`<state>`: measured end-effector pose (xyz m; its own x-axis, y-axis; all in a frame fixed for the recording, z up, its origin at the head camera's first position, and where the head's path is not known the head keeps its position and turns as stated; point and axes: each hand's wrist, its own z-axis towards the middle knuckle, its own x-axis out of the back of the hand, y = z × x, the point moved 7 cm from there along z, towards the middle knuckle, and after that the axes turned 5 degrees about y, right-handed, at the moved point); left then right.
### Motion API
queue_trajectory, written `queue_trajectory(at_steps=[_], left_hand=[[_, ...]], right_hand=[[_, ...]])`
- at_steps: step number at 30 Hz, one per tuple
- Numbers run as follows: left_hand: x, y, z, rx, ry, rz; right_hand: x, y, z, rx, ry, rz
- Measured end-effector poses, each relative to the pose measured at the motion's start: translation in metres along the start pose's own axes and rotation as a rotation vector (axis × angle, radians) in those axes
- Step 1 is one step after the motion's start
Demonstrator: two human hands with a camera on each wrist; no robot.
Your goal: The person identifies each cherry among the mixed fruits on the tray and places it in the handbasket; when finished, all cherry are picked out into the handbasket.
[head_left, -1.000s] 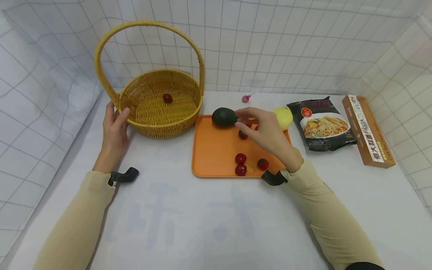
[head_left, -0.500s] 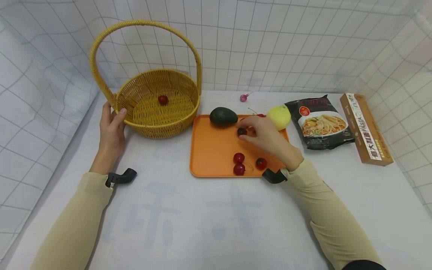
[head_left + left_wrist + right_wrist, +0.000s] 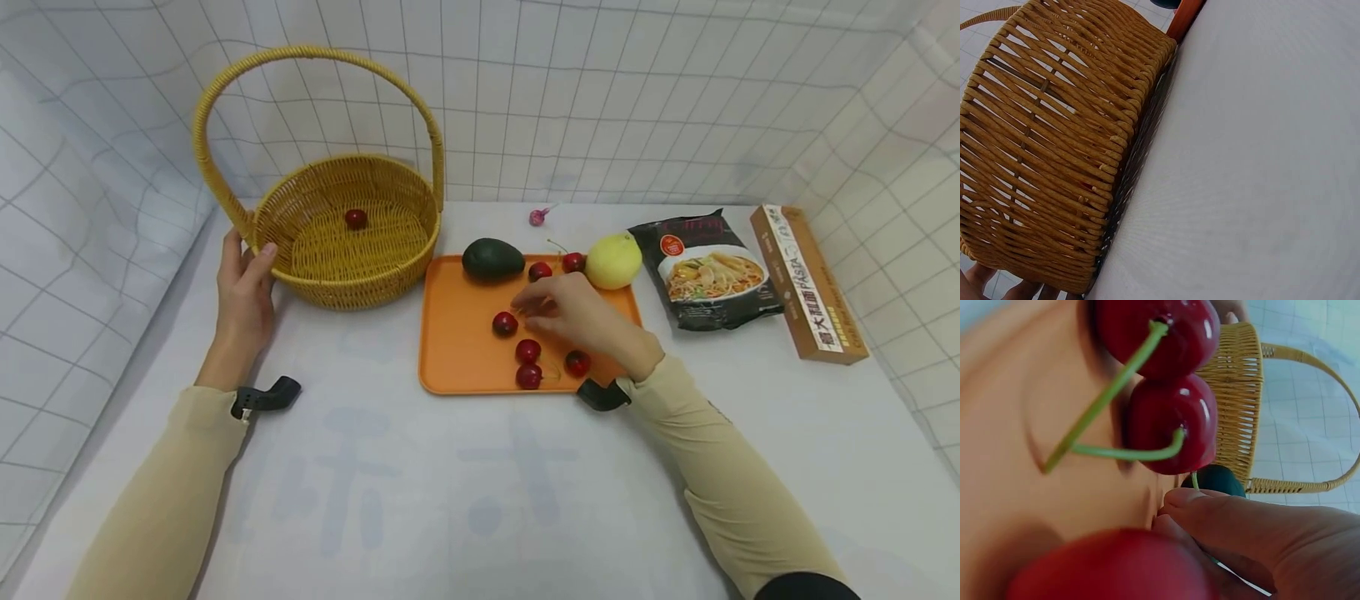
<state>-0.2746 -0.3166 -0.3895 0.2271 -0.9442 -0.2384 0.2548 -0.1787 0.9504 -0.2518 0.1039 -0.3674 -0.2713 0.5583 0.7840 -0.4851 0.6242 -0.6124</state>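
My left hand [image 3: 246,296] grips the left side of a yellow wicker basket [image 3: 352,292], thumb near its rim; in the left wrist view, fingertips [image 3: 1022,289] show at the basket's lower end. One cherry [image 3: 356,219] lies inside. Over an orange tray [image 3: 457,367], my right hand [image 3: 581,312] pinches a cherry [image 3: 505,324] by its green stem [image 3: 1195,480], the fruit just left of the fingertips. In front lie two joined cherries [image 3: 528,363], large in the right wrist view, and a single red fruit [image 3: 577,362]. Two more cherries [image 3: 540,271] sit behind the hand.
A dark green avocado [image 3: 492,260] and a yellow-green round fruit [image 3: 613,261] lie on the tray's back edge. To the right are a black noodle packet [image 3: 708,271] and a brown pasta box [image 3: 810,287]. A small pink bud [image 3: 537,217] lies behind the tray.
My right hand has moved toward the tray's middle and the cherry has come forward and left with it. My left hand stays at the basket. The view has shifted slightly.
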Motion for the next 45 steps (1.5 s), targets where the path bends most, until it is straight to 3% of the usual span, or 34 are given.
queue_trajectory(at_steps=[20,27,37,45], left_hand=[[0.000,-0.001,0.002,0.001,0.003,0.018],[-0.001,0.001,0.001,-0.009,0.007,-0.018],[0.000,-0.002,0.001,-0.001,0.011,-0.017],[0.002,-0.001,0.002,0.004,0.018,-0.013]], right_hand=[[-0.007,-0.003,0.002,0.053,0.026,-0.018],[-0.009,-0.008,0.004,0.077,0.049,-0.017],[0.023,-0.022,0.009,0.112,0.175,-0.021],[0.034,-0.053,0.036,0.093,0.238,0.058]])
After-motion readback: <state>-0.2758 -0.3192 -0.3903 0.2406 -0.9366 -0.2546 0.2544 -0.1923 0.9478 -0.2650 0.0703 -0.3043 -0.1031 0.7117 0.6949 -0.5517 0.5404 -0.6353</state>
